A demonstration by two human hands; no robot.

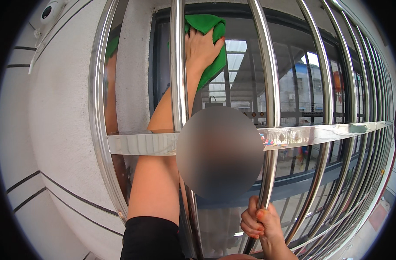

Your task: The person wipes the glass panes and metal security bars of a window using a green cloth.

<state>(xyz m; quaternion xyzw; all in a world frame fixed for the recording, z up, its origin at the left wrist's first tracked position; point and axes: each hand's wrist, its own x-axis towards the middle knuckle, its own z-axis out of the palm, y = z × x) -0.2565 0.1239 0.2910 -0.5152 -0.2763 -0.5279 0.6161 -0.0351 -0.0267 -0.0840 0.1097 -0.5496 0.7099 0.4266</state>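
My left hand (201,48) reaches behind the steel bars and lies on a green microfiber cloth (220,61), pressed flat against the upper left of the window glass (250,74). Its thumb rests at the cloth's right side, and the cloth's top edge is folded over near the fingertips. A vertical bar (178,65) passes in front of the wrist side and hides part of the cloth. Low on the right, my right hand (261,217) is wrapped around another vertical stainless steel bar (269,175). A round blurred patch covers the middle of the view.
A flat steel crossbar (142,144) runs over my left forearm, joining the upright bars. The grey window frame (154,65) borders the glass at the left. Beside the grille stands a pale wall (68,107) with a white camera (51,12) at top left. More bars curve away rightward.
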